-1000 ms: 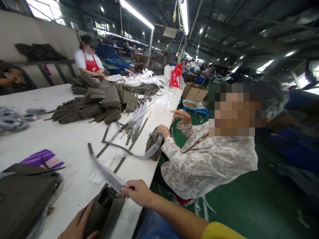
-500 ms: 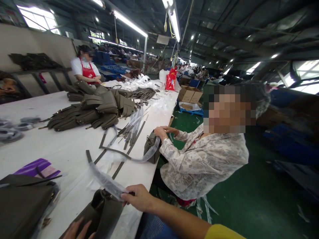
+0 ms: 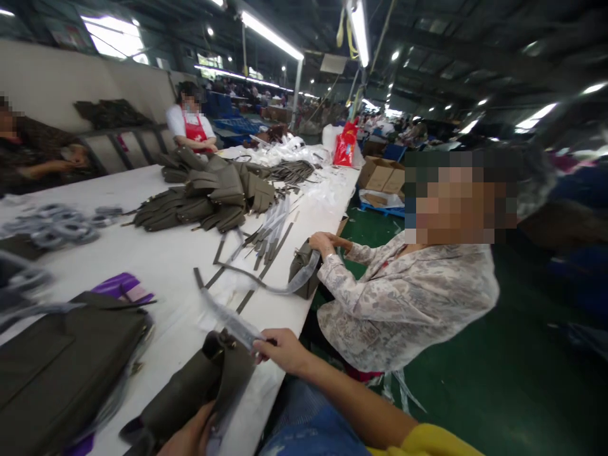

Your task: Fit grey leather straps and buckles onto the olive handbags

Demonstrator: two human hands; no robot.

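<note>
My right hand [image 3: 281,352] is closed in a pinch on one end of a bag strap [image 3: 230,318], dark olive and wrapped in clear plastic. The strap's other end rests up the white table. Low in the picture, my left hand [image 3: 190,436] grips the side of an olive handbag [image 3: 183,394]; part of its fingers is hidden by the bag's edge. The bag lies tilted at the table's near edge, below the strap. A larger olive bag [image 3: 61,361] with plastic around its edge lies to the left.
A co-worker in a patterned jacket [image 3: 380,297] handles another olive bag [image 3: 304,269] across the corner. Piled olive bags [image 3: 213,190], loose strips [image 3: 270,237], wrapped coils [image 3: 66,225] and a purple packet [image 3: 121,288] lie on the white table [image 3: 166,259]. Two more people sit beyond.
My left hand has gone from fingers spread on the bag to gripping its side, and the bag has turned. My right hand still holds the strap. The view has swung left.
</note>
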